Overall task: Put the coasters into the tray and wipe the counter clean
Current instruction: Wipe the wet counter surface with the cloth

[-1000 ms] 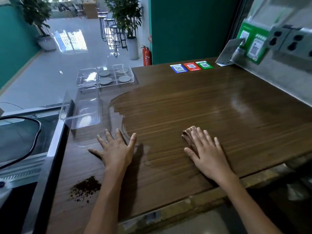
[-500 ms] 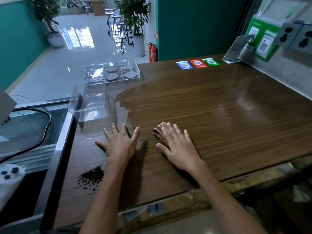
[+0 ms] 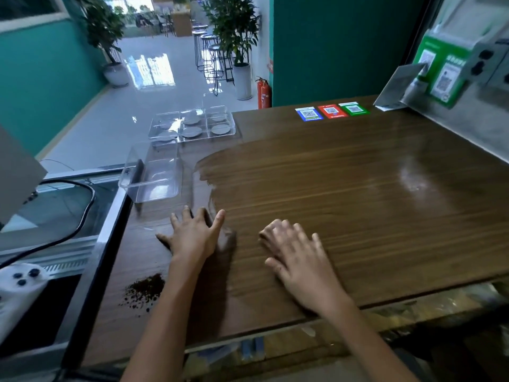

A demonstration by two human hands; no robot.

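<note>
The wooden table [image 3: 344, 194] spreads ahead of both hands, its sheen darker and wet-looking from the right hand outward, duller around the left hand. Beyond the left hand, at the table's far left corner, sits the clear compartmented tray [image 3: 192, 125]; round grey coasters [image 3: 220, 129] lie flat in its sections, one to a compartment where they can be made out. Nearer, just ahead of the left hand's fingertips, stands a smaller clear bin [image 3: 153, 175] at the table's left edge, with nothing visible inside.

The left hand [image 3: 194, 238] lies flat on the table, fingers spread, holding nothing. The right hand [image 3: 297, 257], just beside it, presses palm-down with fingers together; a bit of brownish cloth [image 3: 265, 233] seems to peek out under the fingertips, though blur makes that uncertain.

Behind the left wrist, toward the near left edge, lies a small heap of dark grounds [image 3: 144, 289].
</note>
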